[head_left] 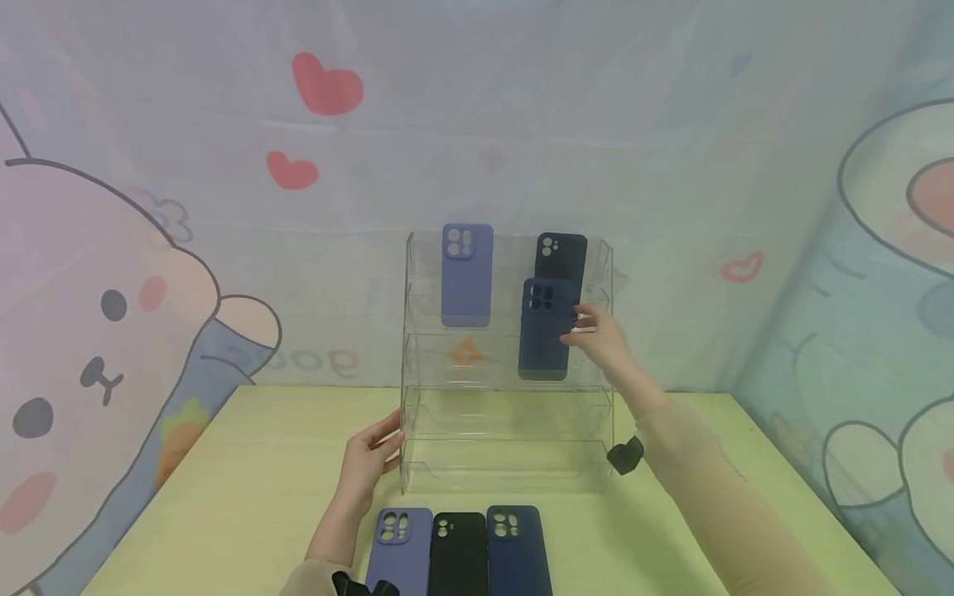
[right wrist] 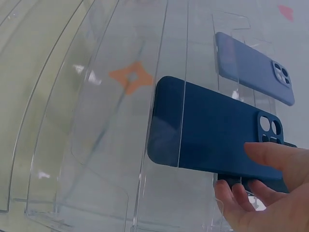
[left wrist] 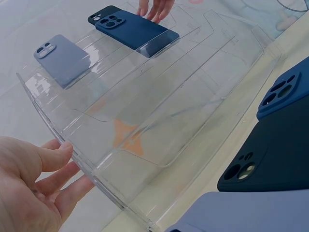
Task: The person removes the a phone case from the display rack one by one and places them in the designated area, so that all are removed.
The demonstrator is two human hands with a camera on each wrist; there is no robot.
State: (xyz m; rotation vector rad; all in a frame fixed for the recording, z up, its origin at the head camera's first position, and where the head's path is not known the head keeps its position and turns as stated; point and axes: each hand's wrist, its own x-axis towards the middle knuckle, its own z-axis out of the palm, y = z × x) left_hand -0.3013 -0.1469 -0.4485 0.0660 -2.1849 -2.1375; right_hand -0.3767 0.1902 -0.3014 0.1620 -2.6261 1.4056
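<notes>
A clear tiered display rack [head_left: 507, 414] stands on the table. My left hand [head_left: 371, 454] holds its left side edge, thumb and fingers on either side of the panel [left wrist: 48, 193]. On the right, a dark blue phone case [head_left: 542, 348] leans upright, its lower end behind a clear tier lip. My right hand [head_left: 602, 338] pinches this case by its right edge; the thumb lies over its face [right wrist: 217, 130]. Behind it, higher up, a black phone case [head_left: 562, 252] is partly covered. A purple phone case [head_left: 467, 285] stands upper left in the rack.
In front of the rack, a second purple case [head_left: 402, 559], a second black case [head_left: 458, 563] and a second dark blue case [head_left: 519, 559] lie side by side on the pale yellow table [head_left: 246, 488]. A cartoon-printed cloth [head_left: 484, 108] hangs behind.
</notes>
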